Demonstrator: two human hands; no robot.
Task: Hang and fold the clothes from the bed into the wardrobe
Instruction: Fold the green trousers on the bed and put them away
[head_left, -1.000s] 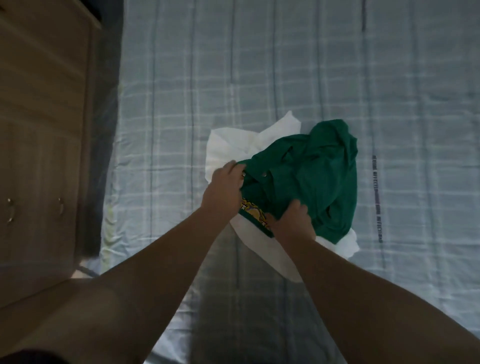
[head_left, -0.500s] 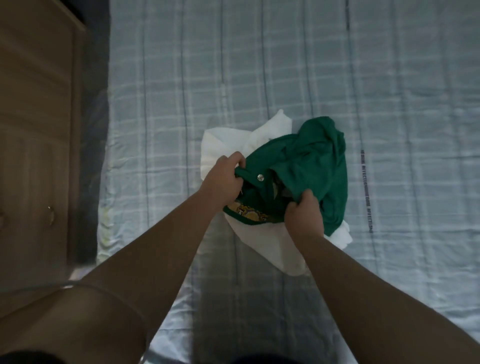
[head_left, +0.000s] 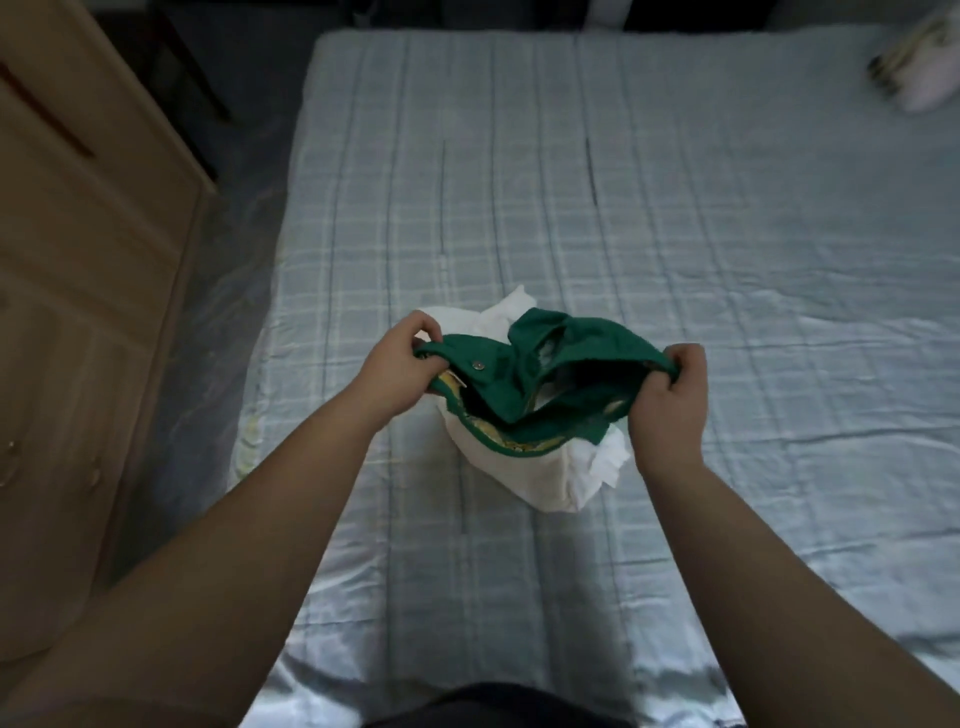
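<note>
Nearest the camera, two bare forearms are seen reaching forward over the near edge of the bed. The left hand is curled round one end of a green garment, its grip closed with fingertips and thumb pinching the cloth's edge. The right hand is closed in the same way on the other end. The green garment is thus held stretched between the two grips, with what appears to be a waistband, a metal snap and a yellow-patterned lining turned toward the camera. Directly under it a crumpled white garment is lying on the bed; whether the two cloths are touching cannot be told.

To the left of the bed a wooden wardrobe is seen, and the doors in view appear to be closed. At the far right corner of the bed a pale bundle is lying, too blurred to be identified.

The task is judged to be at an early stage: the green garment has been taken up but not yet folded or hung, the white one is untouched, and nothing is seen put away.
</note>
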